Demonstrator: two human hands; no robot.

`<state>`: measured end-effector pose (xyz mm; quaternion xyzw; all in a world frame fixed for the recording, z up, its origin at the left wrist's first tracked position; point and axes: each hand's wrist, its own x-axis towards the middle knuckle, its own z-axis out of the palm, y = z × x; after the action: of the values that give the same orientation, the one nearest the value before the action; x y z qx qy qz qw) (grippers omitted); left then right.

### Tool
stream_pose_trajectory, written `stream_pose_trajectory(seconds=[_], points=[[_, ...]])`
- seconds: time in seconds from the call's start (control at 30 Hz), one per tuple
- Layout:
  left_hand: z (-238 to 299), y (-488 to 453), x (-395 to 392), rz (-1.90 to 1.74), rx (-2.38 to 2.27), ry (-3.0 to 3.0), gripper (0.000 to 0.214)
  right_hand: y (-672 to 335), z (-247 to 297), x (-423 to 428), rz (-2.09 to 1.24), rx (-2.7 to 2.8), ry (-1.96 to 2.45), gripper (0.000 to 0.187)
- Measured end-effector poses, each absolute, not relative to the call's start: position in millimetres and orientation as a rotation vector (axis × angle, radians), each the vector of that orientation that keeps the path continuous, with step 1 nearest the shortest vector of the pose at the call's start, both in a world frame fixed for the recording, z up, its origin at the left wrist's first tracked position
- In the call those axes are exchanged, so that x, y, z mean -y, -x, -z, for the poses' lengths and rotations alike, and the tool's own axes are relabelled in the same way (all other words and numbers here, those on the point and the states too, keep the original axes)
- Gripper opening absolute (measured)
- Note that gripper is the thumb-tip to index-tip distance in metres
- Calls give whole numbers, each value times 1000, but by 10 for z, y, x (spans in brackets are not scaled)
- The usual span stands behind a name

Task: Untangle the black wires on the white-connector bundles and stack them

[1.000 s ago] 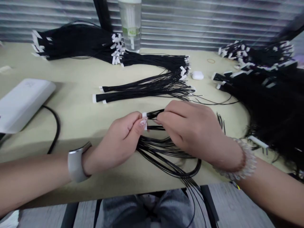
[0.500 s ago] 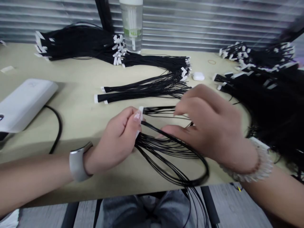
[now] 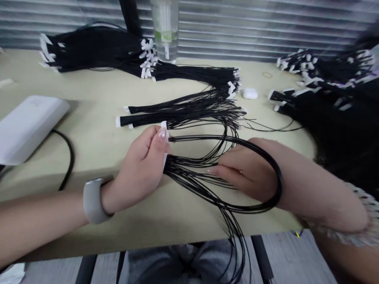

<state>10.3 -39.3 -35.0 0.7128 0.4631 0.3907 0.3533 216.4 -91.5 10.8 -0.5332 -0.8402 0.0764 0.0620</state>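
Wires point(image 3: 207, 189), black and thin, fan out from the left hand point(image 3: 142, 165), which pinches their white connectors point(image 3: 164, 128) tight between thumb and fingers, one connector at the thumb tip and another lower in the grip. From that pinch the strands sweep rightward in a big loop that rings the right hand point(image 3: 251, 177), and the loose ends spill down over the desk point(image 3: 97, 130) edge below the grip. The right hand's fingers point back toward the pinch and lie on the strands; whether they clamp any I cannot tell. A grey band point(image 3: 91, 201) sits on the left wrist, a beaded bracelet point(image 3: 361, 232) on the right. Just beyond the grip lies a straight bundle point(image 3: 177, 110) with white ends, and farther back a thicker bundle point(image 3: 94, 51) and a clear bottle point(image 3: 166, 31). Left of the grip rests a white box point(image 3: 26, 122) with a black cable point(image 3: 69, 154) curving beside it. Beyond and right of the grip sits a small white case point(image 3: 250, 93), and past it a dark pile point(image 3: 340, 118) of more wires.
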Motion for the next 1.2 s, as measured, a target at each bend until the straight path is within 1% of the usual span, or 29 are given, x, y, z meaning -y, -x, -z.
stream_pose_trajectory(seconds=[0.2, 0.33, 0.53, 0.8, 0.97, 1.1, 1.13, 1.17, 1.2], points=[[330, -99, 432, -1019, -1121, -1926, 27, -1867, -7, 866, -492, 2583, 1506, 36], [321, -103, 435, -997, -1119, -1934, 28, -1788, -13, 854, -558, 2533, 1444, 35], [329, -96, 431, -942, -1100, -1863, 29, -1801, 11, 845, -468, 2538, 1408, 29], [332, -112, 429, -919, -1124, -1842, 29, -1801, 30, 848, -530, 2555, 1345, 31], [324, -105, 431, -900, -1131, -1863, 29, -1820, 55, 844, -440, 2546, 1354, 23], [312, -103, 426, -910, -1151, -1887, 31, -2003, -68, 789, -282, 2593, 1472, 19], [311, -104, 421, -913, -1155, -1892, 31, -2074, -115, 773, -281, 2538, 1531, 20], [311, -105, 416, -911, -1158, -1899, 31, -2149, -163, 757, -332, 2458, 1559, 17], [312, -106, 411, -908, -1164, -1908, 31, -2226, -207, 742, -251, 2218, 1602, 16]])
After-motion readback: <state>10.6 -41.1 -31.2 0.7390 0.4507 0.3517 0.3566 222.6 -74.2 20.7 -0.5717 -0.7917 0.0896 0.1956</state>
